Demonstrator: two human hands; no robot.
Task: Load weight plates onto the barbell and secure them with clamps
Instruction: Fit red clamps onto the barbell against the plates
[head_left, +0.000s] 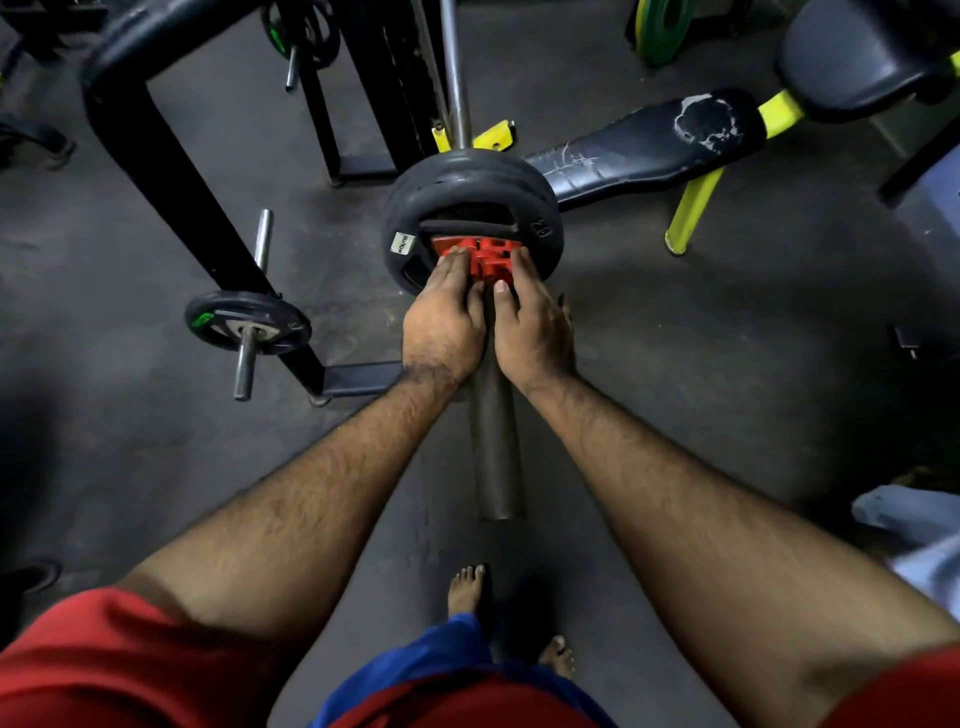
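Note:
The barbell sleeve (493, 447) points toward me in the middle of the view. Black weight plates (467, 182) sit stacked on it, pushed up toward the rack. A red clamp (485, 257) sits on the sleeve right against the outer plate. My left hand (444, 317) grips the clamp's left side and my right hand (530, 322) grips its right side, fingers wrapped over it and thumbs near the sleeve. The sleeve between my wrists and the clamp is hidden by my hands.
A black rack frame (171, 171) stands at left with a small plate on a peg (248, 322). A worn black bench with yellow legs (649, 150) lies at right. Green plates (662, 28) rest at the back. My bare feet (467, 587) stand on the dark floor below.

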